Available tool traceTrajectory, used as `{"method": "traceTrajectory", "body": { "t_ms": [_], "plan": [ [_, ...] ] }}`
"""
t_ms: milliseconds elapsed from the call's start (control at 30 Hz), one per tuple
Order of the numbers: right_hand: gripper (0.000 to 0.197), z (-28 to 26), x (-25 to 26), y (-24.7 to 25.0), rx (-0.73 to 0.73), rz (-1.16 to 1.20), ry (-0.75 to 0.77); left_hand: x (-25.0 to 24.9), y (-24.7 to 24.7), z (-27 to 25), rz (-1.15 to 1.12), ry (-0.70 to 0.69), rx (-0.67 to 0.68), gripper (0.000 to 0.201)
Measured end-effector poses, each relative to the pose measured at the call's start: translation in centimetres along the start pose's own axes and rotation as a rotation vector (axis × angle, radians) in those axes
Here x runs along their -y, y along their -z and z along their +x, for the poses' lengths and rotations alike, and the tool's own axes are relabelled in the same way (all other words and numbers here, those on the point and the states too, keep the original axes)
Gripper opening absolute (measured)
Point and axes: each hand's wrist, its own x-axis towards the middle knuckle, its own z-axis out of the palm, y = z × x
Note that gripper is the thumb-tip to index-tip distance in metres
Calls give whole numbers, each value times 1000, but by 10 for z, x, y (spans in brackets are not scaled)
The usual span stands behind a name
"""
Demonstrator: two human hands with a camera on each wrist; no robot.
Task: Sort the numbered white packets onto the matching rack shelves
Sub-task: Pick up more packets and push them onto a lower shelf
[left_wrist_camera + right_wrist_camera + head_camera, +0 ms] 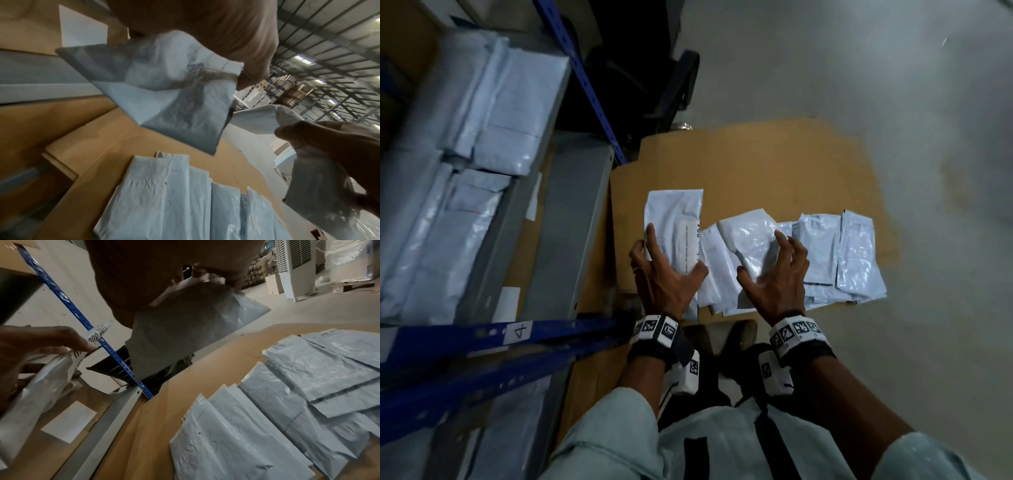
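My left hand [671, 253] grips a long white packet [674, 219] with a printed label strip; the same long packet [164, 91] hangs tilted in the left wrist view. My right hand [763, 255] pinches a crumpled white packet [748, 229], which appears again as the crumpled packet [185, 331] lifted off the pile. Both are held just above several loose white packets [856, 253] fanned out on a flat cardboard sheet [756, 164]. Pen marks show on the loose packets [287, 402], but I cannot read the numbers.
A blue-framed rack stands at the left, its beam tagged with a label "4" [518, 331]. Its grey shelf [571, 212] carries stacked white packets [482, 137]. A blue upright [592, 92] rises beside the cardboard. Bare grey floor [893, 85] lies to the right.
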Motion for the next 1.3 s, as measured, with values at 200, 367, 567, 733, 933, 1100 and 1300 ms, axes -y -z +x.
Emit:
{"method": "traceTrajectory", "body": {
  "t_ms": [200, 367, 567, 733, 933, 1100, 1300],
  "plan": [
    [98, -16, 4, 23, -45, 43, 111, -8, 34, -22, 1, 6, -93, 116],
    [98, -25, 7, 42, -19, 61, 242, -21, 51, -59, 1, 52, -203, 116],
    [99, -48, 11, 66, 14, 107, 360, -32, 69, -120, -7, 99, -309, 116],
    [99, -84, 5, 66, 79, 133, 456, -15, 86, -179, 21, 170, -372, 115],
    [99, -136, 19, 47, 237, 159, 574, 29, 119, -256, 66, 294, -475, 113],
    [99, -185, 36, 23, 320, 172, 651, 70, 151, -313, 67, 420, -511, 115],
    [101, -268, 56, -9, 404, 187, 692, 127, 192, -393, 36, 567, -481, 121]
  ]
}}
